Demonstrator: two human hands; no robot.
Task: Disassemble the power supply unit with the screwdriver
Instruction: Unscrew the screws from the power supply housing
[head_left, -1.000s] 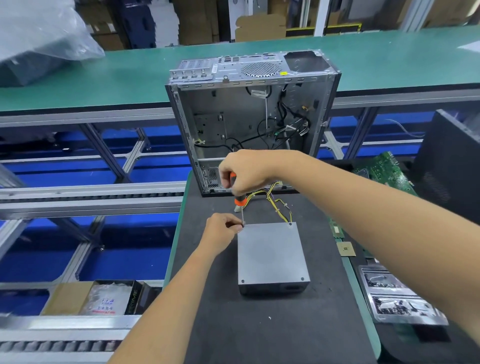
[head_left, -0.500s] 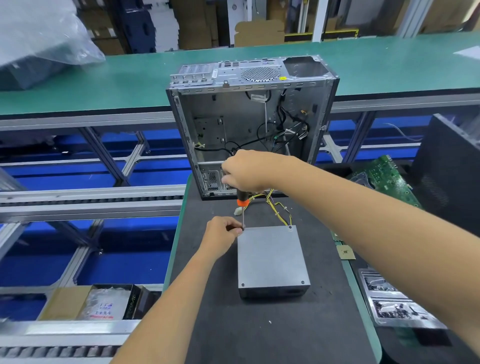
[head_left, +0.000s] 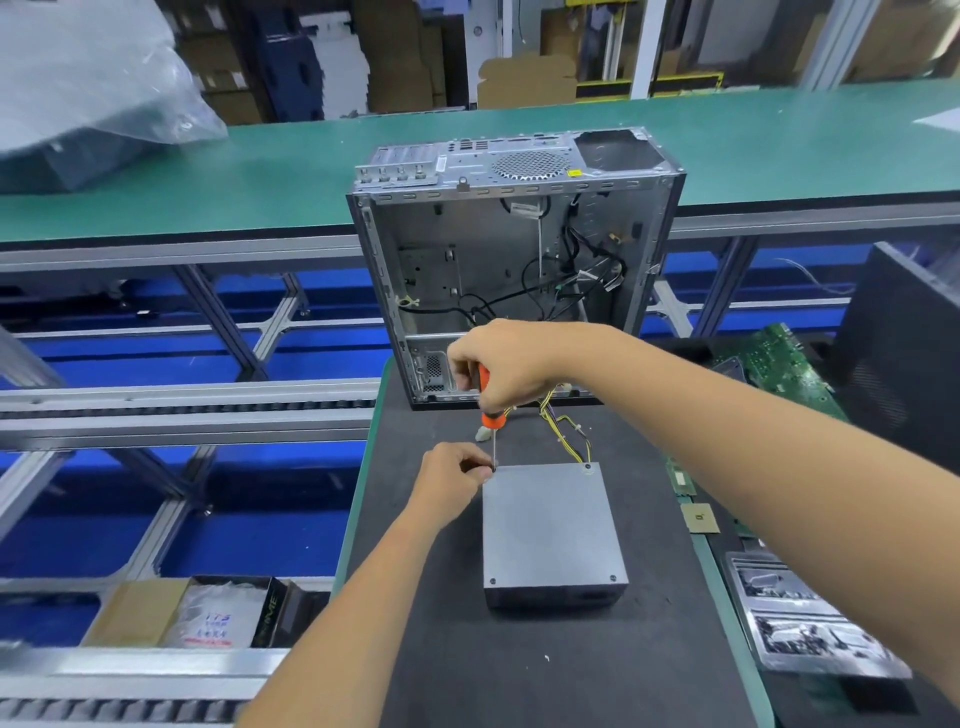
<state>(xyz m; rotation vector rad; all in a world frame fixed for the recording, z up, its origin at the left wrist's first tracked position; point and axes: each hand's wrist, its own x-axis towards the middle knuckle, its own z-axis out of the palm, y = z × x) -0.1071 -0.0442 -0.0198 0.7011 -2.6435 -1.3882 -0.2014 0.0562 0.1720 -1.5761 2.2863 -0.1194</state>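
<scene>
Now the right hand (head_left: 501, 371) is clenching its grip round the orange screwdriver (head_left: 488, 413) – the handle showing more orange than a moment ago, so it is probably turning. The tip is sitting at the power supply unit (head_left: 548, 530)'s ten-o'clock corner, with the left hand (head_left: 457, 480) still pinching the shaft there. The unit is lying flat mid-worktop (head_left: 519, 675), at six o'clock from the open case (head_left: 514, 265) – three lid screws still showing.

Both forearms are bare (no sleeves, gloves or jewellery visible) to the hands (head_left: 483, 415).
</scene>
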